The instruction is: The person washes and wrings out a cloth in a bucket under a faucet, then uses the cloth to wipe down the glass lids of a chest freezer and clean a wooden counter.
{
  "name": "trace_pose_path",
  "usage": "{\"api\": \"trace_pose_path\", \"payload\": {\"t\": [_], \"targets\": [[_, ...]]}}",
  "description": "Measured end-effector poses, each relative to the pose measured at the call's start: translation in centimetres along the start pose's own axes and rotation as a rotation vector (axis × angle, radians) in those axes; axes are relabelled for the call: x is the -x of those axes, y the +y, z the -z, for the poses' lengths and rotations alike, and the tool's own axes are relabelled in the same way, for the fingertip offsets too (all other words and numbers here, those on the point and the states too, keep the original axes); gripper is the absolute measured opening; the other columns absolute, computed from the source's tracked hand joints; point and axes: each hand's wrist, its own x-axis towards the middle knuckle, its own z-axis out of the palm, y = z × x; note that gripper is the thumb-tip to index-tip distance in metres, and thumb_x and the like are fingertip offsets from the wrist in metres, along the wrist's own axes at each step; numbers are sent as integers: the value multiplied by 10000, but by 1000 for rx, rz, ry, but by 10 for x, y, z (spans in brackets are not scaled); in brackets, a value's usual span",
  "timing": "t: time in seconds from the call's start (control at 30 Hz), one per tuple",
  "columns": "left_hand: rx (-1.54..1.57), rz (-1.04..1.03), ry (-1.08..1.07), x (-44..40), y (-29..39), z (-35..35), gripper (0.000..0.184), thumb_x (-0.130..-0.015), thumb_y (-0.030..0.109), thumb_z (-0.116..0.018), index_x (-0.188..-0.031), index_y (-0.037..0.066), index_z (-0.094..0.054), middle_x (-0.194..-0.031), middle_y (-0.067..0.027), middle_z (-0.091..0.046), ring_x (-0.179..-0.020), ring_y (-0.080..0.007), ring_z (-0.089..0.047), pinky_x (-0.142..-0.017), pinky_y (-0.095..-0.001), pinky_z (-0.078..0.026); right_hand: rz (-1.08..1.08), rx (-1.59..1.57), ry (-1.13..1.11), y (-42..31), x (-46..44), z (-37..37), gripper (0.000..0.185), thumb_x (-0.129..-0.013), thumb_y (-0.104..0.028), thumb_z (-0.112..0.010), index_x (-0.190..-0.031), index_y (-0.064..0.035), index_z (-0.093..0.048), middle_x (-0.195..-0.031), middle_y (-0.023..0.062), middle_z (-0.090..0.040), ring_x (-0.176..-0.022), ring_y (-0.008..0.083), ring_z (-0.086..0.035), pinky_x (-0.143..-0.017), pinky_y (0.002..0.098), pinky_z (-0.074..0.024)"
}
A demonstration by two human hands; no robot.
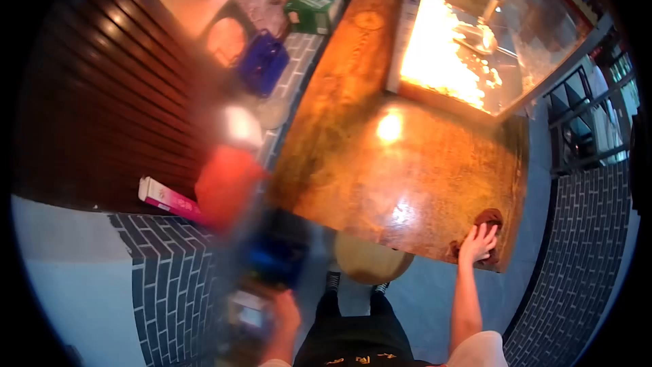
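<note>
My right hand (478,245) presses down on a dark reddish-brown cloth (487,217) at the near right corner of a wooden table (339,183). Its fingers lie over the bunched cloth, which shows around them. Low on the left, my left hand (284,309) hangs beside the table, near a blurred shelf area. Its fingers are too smeared to show whether they hold anything.
A lit glass popcorn cabinet (502,47) stands on the table's far right. A round wooden stool (373,258) is partly under the near edge. Leftward are a green box (316,5), a blue container (263,62), a red blurred object (227,187) and a pink box (170,198).
</note>
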Motion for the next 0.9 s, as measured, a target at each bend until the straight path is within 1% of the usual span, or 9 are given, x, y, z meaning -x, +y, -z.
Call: {"api": "trace_pose_path", "payload": {"t": [0.13, 0.27, 0.33, 0.47, 0.67, 0.73, 0.77, 0.83, 0.9], "targets": [[69, -110, -106, 8, -11, 11, 355, -879, 195, -263, -992, 7, -542, -940, -166, -538, -889, -293, -519, -782, -342, -398, 397, -426, 273, -151, 22, -19, 282, -670, -214, -583, -942, -139, -580, -1190, 103, -419, -1062, 289, -368, -811, 450, -333], [43, -245, -66, 15, -45, 2, 357, -878, 201, -266, -983, 3, -544, -909, -167, -545, -877, -291, -520, -776, -342, -398, 525, -745, -51, -343, 95, -51, 253, -688, -292, -564, -936, -243, -577, -1212, 28, -403, -1100, 282, -362, -756, 526, -319], [152, 193, -97, 21, -79, -23, 258, -845, 185, -360, -894, 48, -572, -875, -141, -564, -845, -290, -511, -746, -379, -388, 1182, -765, -227, -370, 170, -5, 263, -655, -253, -588, -916, -231, -597, -1193, 16, -421, -1105, 252, -366, -764, 463, -321], [13, -121, -38, 19, -108, -29, 294, -853, 209, -354, -829, 6, -564, -746, -130, -526, -745, -232, -498, -660, -353, -394, 1361, -920, -233, -325, 182, 9, 272, -620, -206, -580, -889, -242, -586, -1219, 8, -407, -1158, 232, -329, -788, 401, -312], [249, 20, -187, -3, -66, 0, 376, -887, 266, -264, -1049, 30, -508, -809, -127, -562, -763, -267, -528, -720, -348, -394, 620, -348, 275, -80, 48, 26, 305, -536, -60, -582, -786, -235, -581, -917, -2, -558, -803, 225, -547, -468, 331, -422], [417, 155, -210, -13, -73, 1, 399, -894, 313, -262, -1072, 48, -501, -780, -107, -559, -749, -233, -525, -716, -336, -394, 98, -574, 329, 13, 28, -13, 225, -644, -101, -560, -864, -142, -569, -957, 40, -551, -931, 226, -501, -662, 402, -410], [363, 195, -195, -18, -90, -9, 392, -897, 303, -257, -1080, 52, -495, -771, -106, -558, -746, -221, -524, -711, -326, -397, 261, -68, 495, 73, 6, -44, 357, -711, -201, -594, -1030, -57, -525, -1035, 77, -540, -993, 266, -480, -775, 419, -411], [365, 269, -186, -18, -101, -9, 397, -896, 309, -257, -1076, 45, -493, -767, -111, -557, -738, -221, -526, -710, -317, -399, -387, -4, 18, 64, -7, -18, 314, -784, -357, -506, -1069, -225, -516, -1239, 37, -394, -1089, 308, -373, -834, 522, -329], [85, 62, -182, -25, -125, -3, 399, -894, 317, -261, -1076, 45, -490, -760, -114, -552, -693, -217, -524, -676, -311, -411, -471, -31, 28, 27, -21, -36, 326, -778, -433, -475, -1057, -270, -514, -1294, 25, -308, -1155, 310, -265, -826, 583, -293]]}}
